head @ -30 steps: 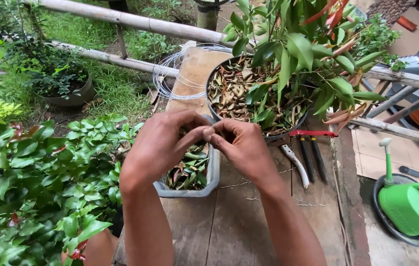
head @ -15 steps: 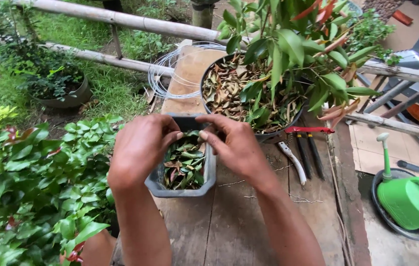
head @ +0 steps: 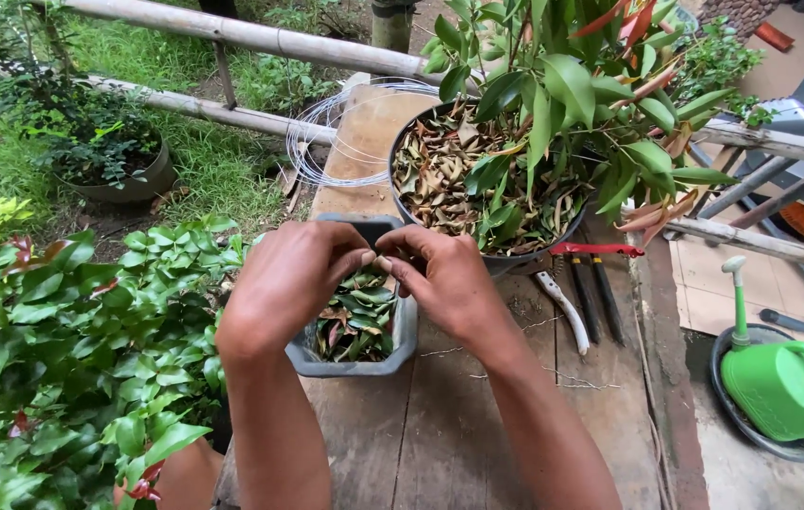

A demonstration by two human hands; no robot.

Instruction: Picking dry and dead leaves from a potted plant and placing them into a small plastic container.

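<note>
My left hand point(head: 293, 279) and my right hand point(head: 444, 279) meet fingertip to fingertip over a small grey rectangular pot point(head: 350, 364) on a wooden bench point(head: 449, 434). The pot holds cut green and reddish leaves point(head: 356, 321). My fingers pinch together at the middle; what they hold is too small to make out. Just beyond stands a large dark round pot point(head: 491, 260) with dry brown leaf litter and a leafy plant point(head: 572, 85) growing from it.
Red-handled pruning shears point(head: 595, 250) and another white-handled tool point(head: 564, 307) lie right of the pots. A coil of wire point(head: 331, 142) rests at the bench's far end. A green watering can point(head: 784, 387) sits on the ground at right. Shrubs point(head: 71, 349) crowd the left.
The view has shifted slightly; my hands stay pinched together over the grey pot, sitting a little lower and closer to its far rim than a second ago.
</note>
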